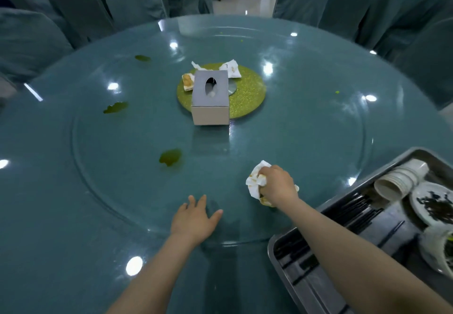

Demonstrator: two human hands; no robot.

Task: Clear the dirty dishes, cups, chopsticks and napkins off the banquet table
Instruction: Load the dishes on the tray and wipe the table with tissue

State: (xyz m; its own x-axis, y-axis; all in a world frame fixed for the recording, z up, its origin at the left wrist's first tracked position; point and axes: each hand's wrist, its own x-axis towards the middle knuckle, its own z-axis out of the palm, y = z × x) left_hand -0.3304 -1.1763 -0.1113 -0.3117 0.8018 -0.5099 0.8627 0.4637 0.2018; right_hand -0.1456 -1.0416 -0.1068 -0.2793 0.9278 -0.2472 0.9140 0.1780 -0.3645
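The dirty napkin (255,184) is bunched up in the right hand (277,184), low over the glass table (306,122) just beside the metal tray (277,242). It looks soft, light and greasy, so a squeeze round the middle should keep it. The left hand (196,220) lies flat and open on the glass.
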